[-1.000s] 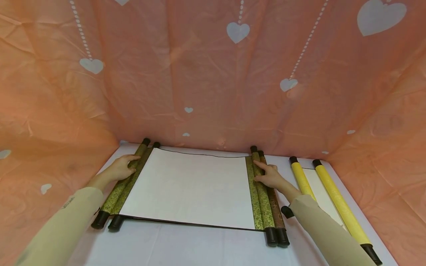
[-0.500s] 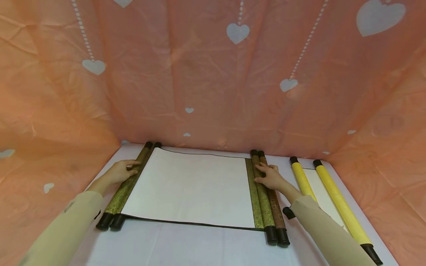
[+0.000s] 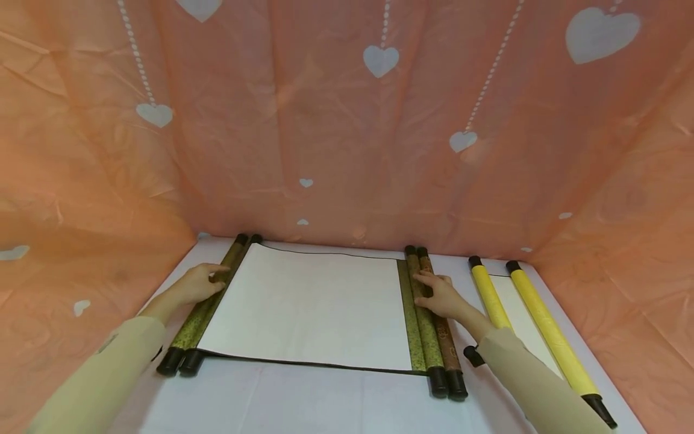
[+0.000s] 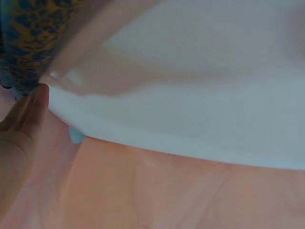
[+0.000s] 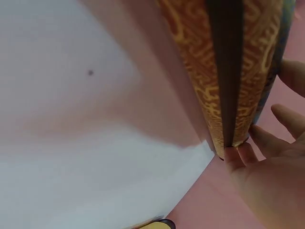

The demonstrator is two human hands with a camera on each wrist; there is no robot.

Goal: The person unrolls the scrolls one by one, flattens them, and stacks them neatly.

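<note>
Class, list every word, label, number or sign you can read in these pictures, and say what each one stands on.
No readable text anywhere.
The open scroll under the left hand and right hand: its white sheet is blank.
The brocade rollers: gold ornament, no legible characters.
The yellow scroll: no lettering.
The orange backdrop: only white hearts and dots.

No legible text, labels, brands or numbers anywhere in view. The open scroll (image 3: 309,304) on the table shows a blank white sheet, no writing on it. Its rolled ends carry only a gold-on-green ornamental pattern, w/o readable characters, incl. in the close wrist views. The yellow scroll (image 3: 520,313) at right is likewise unmarked. The orange backdrop (image 3: 347,120) bears white hearts and dotted lines, purely decorative, no lettering.
</note>
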